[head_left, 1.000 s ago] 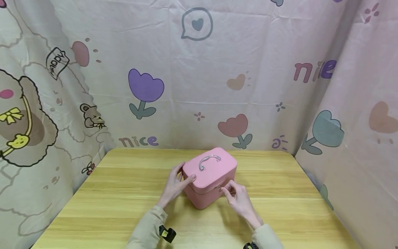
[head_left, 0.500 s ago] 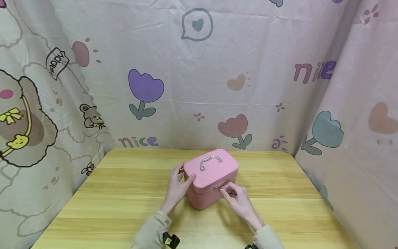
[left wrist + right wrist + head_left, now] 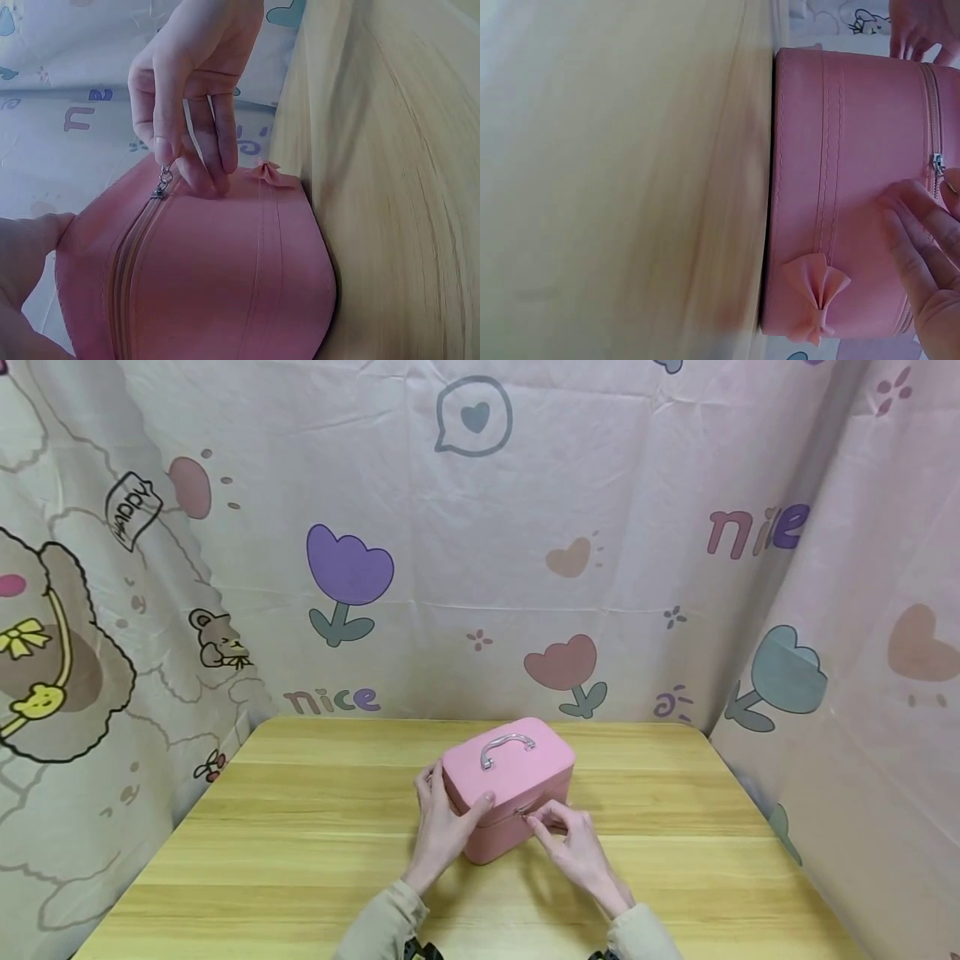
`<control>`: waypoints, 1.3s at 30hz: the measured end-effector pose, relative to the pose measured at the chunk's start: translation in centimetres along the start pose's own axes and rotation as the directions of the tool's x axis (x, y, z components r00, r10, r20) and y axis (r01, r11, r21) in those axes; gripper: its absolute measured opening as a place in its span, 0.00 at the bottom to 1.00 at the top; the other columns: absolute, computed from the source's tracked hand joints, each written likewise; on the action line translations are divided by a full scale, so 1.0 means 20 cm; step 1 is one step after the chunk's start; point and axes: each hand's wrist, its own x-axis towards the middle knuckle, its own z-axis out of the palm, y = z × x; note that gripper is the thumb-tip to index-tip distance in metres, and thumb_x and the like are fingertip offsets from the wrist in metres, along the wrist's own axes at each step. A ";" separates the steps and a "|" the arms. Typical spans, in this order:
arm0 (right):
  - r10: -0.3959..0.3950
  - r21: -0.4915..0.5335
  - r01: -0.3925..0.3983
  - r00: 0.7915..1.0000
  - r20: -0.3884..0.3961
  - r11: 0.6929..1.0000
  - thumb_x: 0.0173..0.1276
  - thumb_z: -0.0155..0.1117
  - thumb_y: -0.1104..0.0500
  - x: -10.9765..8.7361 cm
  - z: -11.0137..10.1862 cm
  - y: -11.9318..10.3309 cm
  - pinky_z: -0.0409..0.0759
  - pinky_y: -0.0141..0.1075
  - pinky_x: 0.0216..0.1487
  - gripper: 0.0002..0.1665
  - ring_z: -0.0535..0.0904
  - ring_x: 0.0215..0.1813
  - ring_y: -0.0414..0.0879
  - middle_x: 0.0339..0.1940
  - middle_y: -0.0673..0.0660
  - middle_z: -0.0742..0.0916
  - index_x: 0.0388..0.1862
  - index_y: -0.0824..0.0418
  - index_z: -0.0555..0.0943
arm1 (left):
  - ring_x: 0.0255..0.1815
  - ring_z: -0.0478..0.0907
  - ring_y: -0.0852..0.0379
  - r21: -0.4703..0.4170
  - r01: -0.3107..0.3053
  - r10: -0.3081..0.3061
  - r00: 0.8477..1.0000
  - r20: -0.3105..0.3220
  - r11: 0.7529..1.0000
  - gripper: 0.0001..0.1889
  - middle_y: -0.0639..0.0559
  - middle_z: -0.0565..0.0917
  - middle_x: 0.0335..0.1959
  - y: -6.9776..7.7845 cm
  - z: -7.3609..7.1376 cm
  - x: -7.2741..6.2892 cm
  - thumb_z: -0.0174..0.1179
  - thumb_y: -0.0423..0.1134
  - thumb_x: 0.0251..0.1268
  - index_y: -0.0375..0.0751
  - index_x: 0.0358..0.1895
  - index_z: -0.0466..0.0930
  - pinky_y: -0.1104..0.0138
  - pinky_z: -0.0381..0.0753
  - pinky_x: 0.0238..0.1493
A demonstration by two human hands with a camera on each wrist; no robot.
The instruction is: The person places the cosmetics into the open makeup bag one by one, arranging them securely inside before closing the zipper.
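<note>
A pink vanity case [image 3: 517, 768] with a silver handle [image 3: 507, 745] on its lid stands at an angle on the table. My left hand [image 3: 441, 827] holds its near left corner, thumb [image 3: 37, 232] against the lid's edge; the other fingers are partly hidden at its side. On the front, my right hand [image 3: 572, 847] pinches the metal zipper pull [image 3: 163, 177] between thumb and index finger. Its other fingers rest against the case's front, as the right wrist view shows. The zipper [image 3: 933, 105] runs just under the lid.
A pink bow [image 3: 817, 294] decorates the case's lower front. The wooden table [image 3: 300, 810] extends around the case on all sides. Behind it and at both sides hangs a patterned curtain [image 3: 450, 527].
My left hand has shifted right, its thumb sliding along the lid's front edge. My right hand and the zipper pull have moved slightly left. The case has shifted a little to the right.
</note>
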 end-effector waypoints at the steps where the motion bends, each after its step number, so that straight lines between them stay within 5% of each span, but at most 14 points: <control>1: -0.013 -0.006 0.013 1.000 -0.005 1.000 0.68 0.66 0.67 0.00 0.00 0.00 0.89 0.33 0.43 0.02 0.88 0.33 0.52 0.30 0.61 0.90 0.34 0.63 0.84 | 0.71 0.65 0.33 -0.013 0.000 0.000 1.000 0.003 1.000 0.52 0.35 0.57 0.71 0.00 0.00 0.00 0.73 0.49 0.56 0.32 0.78 0.53 0.41 0.66 0.74; 11: -0.119 -0.060 0.115 0.989 -0.082 0.992 0.64 0.69 0.69 0.01 0.09 -0.05 0.86 0.28 0.32 0.06 0.82 0.29 0.32 0.23 0.56 0.88 0.29 0.61 0.83 | 0.73 0.65 0.29 -0.112 -0.056 0.059 0.998 0.027 0.992 0.36 0.26 0.65 0.70 -0.03 -0.05 0.05 0.64 0.37 0.67 0.24 0.73 0.60 0.43 0.65 0.75; 19: -0.138 -0.060 0.133 0.986 -0.090 0.989 0.63 0.70 0.69 0.00 0.16 -0.07 0.84 0.24 0.31 0.08 0.79 0.29 0.28 0.23 0.57 0.88 0.28 0.60 0.82 | 0.75 0.62 0.29 -0.128 -0.084 0.095 0.992 0.081 0.988 0.30 0.22 0.61 0.74 -0.03 -0.06 0.09 0.53 0.29 0.73 0.18 0.73 0.55 0.44 0.65 0.75; 28: -0.105 -0.076 0.099 0.992 -0.076 0.992 0.63 0.69 0.69 0.00 0.16 -0.07 0.84 0.25 0.31 0.08 0.80 0.28 0.30 0.23 0.55 0.87 0.28 0.59 0.82 | 0.72 0.68 0.31 -0.088 -0.079 0.085 0.995 0.059 0.993 0.37 0.24 0.66 0.72 -0.03 -0.05 0.10 0.64 0.38 0.68 0.21 0.72 0.60 0.47 0.70 0.72; 34: -0.047 -0.054 0.045 0.998 -0.040 0.998 0.66 0.67 0.67 0.01 0.13 -0.07 0.84 0.26 0.28 0.08 0.79 0.27 0.31 0.23 0.58 0.87 0.27 0.60 0.81 | 0.73 0.66 0.30 -0.114 -0.092 0.102 0.991 0.081 0.989 0.36 0.22 0.66 0.72 -0.03 -0.07 0.10 0.63 0.36 0.69 0.19 0.72 0.59 0.46 0.69 0.73; 39: -0.077 -0.085 0.075 0.997 -0.010 0.994 0.66 0.68 0.67 0.02 0.11 -0.07 0.81 0.25 0.26 0.08 0.75 0.26 0.26 0.22 0.57 0.86 0.27 0.60 0.80 | 0.73 0.66 0.28 -0.134 -0.092 0.107 0.988 0.115 0.987 0.36 0.21 0.64 0.72 -0.04 -0.07 0.12 0.62 0.35 0.69 0.18 0.72 0.58 0.46 0.67 0.73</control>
